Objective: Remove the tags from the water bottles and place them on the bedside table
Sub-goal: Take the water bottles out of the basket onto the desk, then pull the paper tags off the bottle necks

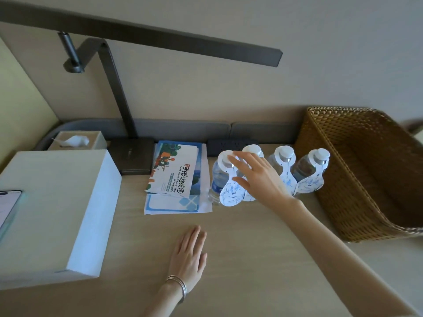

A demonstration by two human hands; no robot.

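**Right grip on the first tag, left hand flat on the bench**

Four water bottles (270,170) stand in a row at the back of the bench (251,248), each with a white-and-blue paper tag looped over its white cap. All four tags are on their necks; none lies loose on the bench.

The right hand (258,177) reaches in over the row, spread wide, fingers well apart. The index fingertip touches the top loop of the leftmost tag (231,191) right at the cap, and the thumb presses against the same tag lower down, at its narrow waist above the printed bulb. So the grip is open and loose, bracketing that tag between thumb and forefinger, in contact but not clamped. The other fingers fan out over the second bottle and hide most of its tag.

The leftmost bottle (217,179) stands upright, blue label facing left, just beside a stack of tourist brochures (176,179). The two bottles on the right stand untouched, their tags hanging forward, close to a woven wicker basket (366,175).

The left hand (190,252) lies palm down on the bare wood in the foreground, fingers together and stretched, holding nothing, thin bangles (177,283) at the wrist.

Further left sits a large white box (59,207) with a phone (8,207) on top, a tissue box (77,140) behind it, and a dark desk lamp (131,154) whose arm sweeps across the wall.
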